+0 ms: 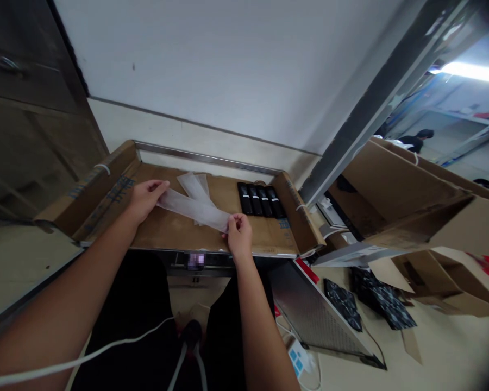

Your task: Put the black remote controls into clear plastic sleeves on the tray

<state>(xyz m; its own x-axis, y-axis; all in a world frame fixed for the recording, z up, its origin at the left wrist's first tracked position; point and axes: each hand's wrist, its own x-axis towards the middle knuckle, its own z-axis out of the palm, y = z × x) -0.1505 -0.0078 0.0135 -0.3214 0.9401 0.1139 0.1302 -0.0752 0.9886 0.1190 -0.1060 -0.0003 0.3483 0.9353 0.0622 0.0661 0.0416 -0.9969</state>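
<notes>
A translucent white plastic sleeve (193, 210) is stretched between my two hands above the cardboard-covered bench. My left hand (147, 196) pinches its left end between thumb and fingers. Its lower right end is gripped by my right hand (238, 231). Behind it, more flat translucent sleeves (196, 185) lie crossed on the cardboard (150, 231). To the right of my right hand, several black oblong items (261, 200) with small white labels lie side by side in a row; their exact kind is unclear.
Folded cardboard walls (301, 214) edge the bench. At right stand a large open carton (407, 195) and a lower carton (452, 282). Black patterned bags (383, 298) and a leaning metal panel (321, 315) are on the floor side. A white cable (122, 343) crosses my lap. A person (419, 141) is far off.
</notes>
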